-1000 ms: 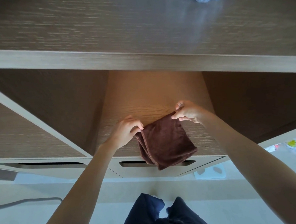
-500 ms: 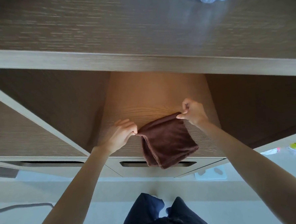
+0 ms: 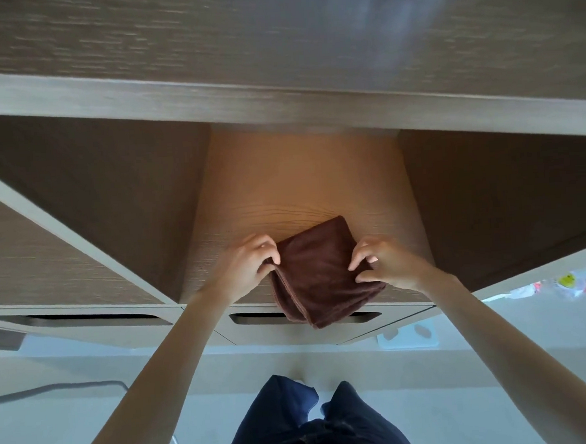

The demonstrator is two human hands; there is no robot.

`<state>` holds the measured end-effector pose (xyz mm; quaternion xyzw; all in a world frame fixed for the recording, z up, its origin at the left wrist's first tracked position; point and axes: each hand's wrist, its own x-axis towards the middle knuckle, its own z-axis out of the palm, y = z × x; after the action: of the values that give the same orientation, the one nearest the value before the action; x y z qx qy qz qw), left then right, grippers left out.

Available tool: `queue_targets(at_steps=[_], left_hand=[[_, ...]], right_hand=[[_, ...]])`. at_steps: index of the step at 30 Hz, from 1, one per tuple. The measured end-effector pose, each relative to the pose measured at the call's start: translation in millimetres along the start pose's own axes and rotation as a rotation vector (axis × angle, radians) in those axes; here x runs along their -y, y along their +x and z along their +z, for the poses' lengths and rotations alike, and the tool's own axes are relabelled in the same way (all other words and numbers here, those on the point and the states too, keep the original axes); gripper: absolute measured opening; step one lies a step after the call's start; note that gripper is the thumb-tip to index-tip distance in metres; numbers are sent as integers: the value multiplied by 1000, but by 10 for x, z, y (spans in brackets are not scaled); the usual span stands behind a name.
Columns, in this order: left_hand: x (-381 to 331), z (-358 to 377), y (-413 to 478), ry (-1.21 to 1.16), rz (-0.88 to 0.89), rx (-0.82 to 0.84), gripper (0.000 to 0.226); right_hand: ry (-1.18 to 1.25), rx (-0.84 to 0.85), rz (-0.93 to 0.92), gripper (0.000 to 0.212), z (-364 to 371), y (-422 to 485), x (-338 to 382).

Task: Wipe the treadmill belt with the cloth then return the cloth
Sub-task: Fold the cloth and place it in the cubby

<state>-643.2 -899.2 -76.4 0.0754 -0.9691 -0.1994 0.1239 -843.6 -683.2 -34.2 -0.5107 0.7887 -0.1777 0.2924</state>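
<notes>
Holding: your left hand [image 3: 246, 269] pinches the cloth [image 3: 325, 271] by its left edge, fingers curled tight.
Right hand [image 3: 387, 267]: your bent fingers and thumb nip the cloth's right edge, the gap narrow.
Cloth: brown and folded, at the front of the shelf [image 3: 282, 188], near corner overhanging the shelf's lip.
Table [image 3: 205, 38]: its top juts out above the shelf.

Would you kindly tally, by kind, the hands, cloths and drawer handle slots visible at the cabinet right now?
Hands: 2, the left hand and the right hand, each holding an edge of the cloth
brown cloth: 1
Drawer handle slots: 2, the left slot and the middle slot, the latter partly covered by the cloth
Total: 5
</notes>
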Motion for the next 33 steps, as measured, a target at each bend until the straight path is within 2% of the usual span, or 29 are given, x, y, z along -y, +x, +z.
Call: queue_targets(at_steps=[3,6,10,14,18,21,23,26,30,33], left_hand=[[-28,-32,-31,-2,28,-10,14],[-173,38,-74,-71,137,96,31],[-212,115,23,-74,138,107,30],[-18,62,314,-68,80,136,29],[-5,-23,506,-20,49,160,33],[-223,-14,332,-31,108,85,12],[-373,38,163,-36,114,82,21],[-441,91,91,-28,41,123,31],[-392,-54,151,-81,-53,78,14],[-421,-99,65,-34,32,62,9]], right_hand=[[-88,-47,-114,16,23,-175,-37],[-100,-32,-196,31,151,-343,-74],[-86,-181,-155,24,270,-316,-103],[-10,-349,-9,24,287,-187,-53],[-76,-260,-55,29,241,-184,1],[27,-191,-72,30,182,-258,-37],[65,-201,-56,28,160,-258,-43],[-4,-205,-31,16,121,-172,-20],[-55,-268,-28,15,-55,-153,-1],[-162,-279,-138,19,-87,-249,2]])
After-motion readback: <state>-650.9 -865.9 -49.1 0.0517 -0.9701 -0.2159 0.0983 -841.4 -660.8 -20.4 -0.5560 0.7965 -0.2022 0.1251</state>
